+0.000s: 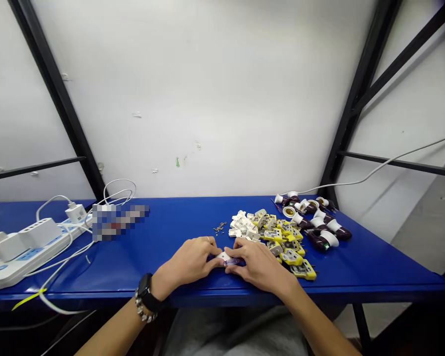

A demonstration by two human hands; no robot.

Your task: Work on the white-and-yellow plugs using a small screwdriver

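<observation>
Basically everything hinges on one left-right line at the table's front edge. White plug part [223, 256] sits at the left end, pinched by the left hand [193, 259]: thumb on the near side, index on the far side. Translucent purple handle [234, 262], reads as a screwdriver, butts up to it from the right, gripped between thumb and fingers of the right hand [257, 263]. Handle's long axis runs roughly sideways, about parallel to the front edge of the blue table [114, 267]. So part lies left of handle, both between the two hands, fingertips nearly meeting. Left hand is nearer the part, right hand owns the handle.

Catch: fingers cover the joint. Can't tell if a tip is seated in anything, or if a right fingertip also bears on the part. Judgement: keeping handle and part in line matters most; a tilt could let it slip.

Supply layout: loose small screws [219, 228] lie just beyond the fingertips, straight ahead, about as handy for either hand. White plug shells [244, 226] are piled right of those, near the right hand. Yellow-edged plugs [292, 257] spread further right, clearly the right hand's side. Dark lamp holders [318, 224] sit well apart at far right; power strip [40, 257] well off left.
</observation>
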